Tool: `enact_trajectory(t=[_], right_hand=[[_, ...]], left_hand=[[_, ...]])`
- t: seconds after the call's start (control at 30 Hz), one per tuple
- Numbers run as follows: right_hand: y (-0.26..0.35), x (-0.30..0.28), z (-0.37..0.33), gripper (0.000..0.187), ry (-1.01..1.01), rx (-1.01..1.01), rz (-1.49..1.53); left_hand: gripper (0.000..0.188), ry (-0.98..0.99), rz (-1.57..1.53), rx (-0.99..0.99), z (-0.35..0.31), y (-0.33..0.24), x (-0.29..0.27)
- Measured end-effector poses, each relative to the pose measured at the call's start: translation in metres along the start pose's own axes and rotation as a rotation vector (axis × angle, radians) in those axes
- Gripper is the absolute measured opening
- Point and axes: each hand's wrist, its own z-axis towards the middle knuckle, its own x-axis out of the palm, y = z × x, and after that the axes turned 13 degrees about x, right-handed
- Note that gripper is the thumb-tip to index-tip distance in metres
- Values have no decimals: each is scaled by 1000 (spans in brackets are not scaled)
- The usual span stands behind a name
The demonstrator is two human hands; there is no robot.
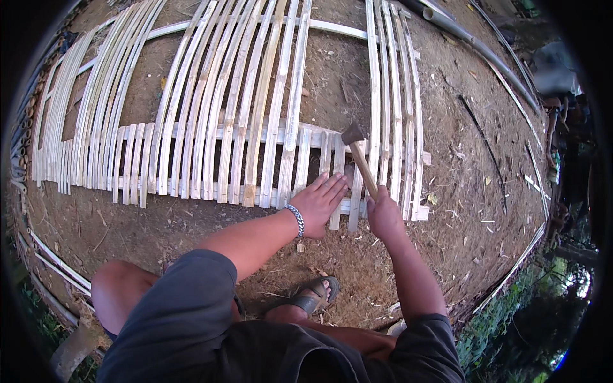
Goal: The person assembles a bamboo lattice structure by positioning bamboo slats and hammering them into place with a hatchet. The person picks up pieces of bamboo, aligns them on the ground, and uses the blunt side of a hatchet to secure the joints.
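My left hand, a chain bracelet at its wrist, lies with its fingers stretched out over short pale slats at the near rail of a slatted frame. In my right hand is the wooden handle of a hammer. Its dark metal head is above the short slats, just beyond my left fingertips; whether it touches them I cannot tell. Long slats, bamboo-like with visible joints, cross the frame's far rail and near rail. Any nail under the left hand is hidden.
The frame lies on bare brown soil strewn with chips. Grey pipes run along the far right, with a thin dark strip nearer. Loose pale strips lie at the left. My sandalled foot is just below the hands.
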Motion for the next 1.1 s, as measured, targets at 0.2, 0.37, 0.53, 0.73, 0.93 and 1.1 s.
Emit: enact_trajectory(t=[0.2,0.37,0.53,0.73,0.93,1.1], right_hand=[[23,-16,-8,40,-164,-150,272],[37,-9,3,28,78,19,5],[29,-10,8,28,-52,-136,67],[25,4,1,25,79,-6,-71],[37,-18,-7,28,-105,-162,53],[14,-2,2,33,-61,-73,-67]], left_hand=[[113,-23,10,2,-6,-1,-3],[113,41,2,20,-2,0,-6],[114,45,25,10,-5,2,-4],[117,-5,12,11,-3,2,-3],[116,-11,-2,-2,-6,5,-7],[116,1,-5,16,-2,2,-7]])
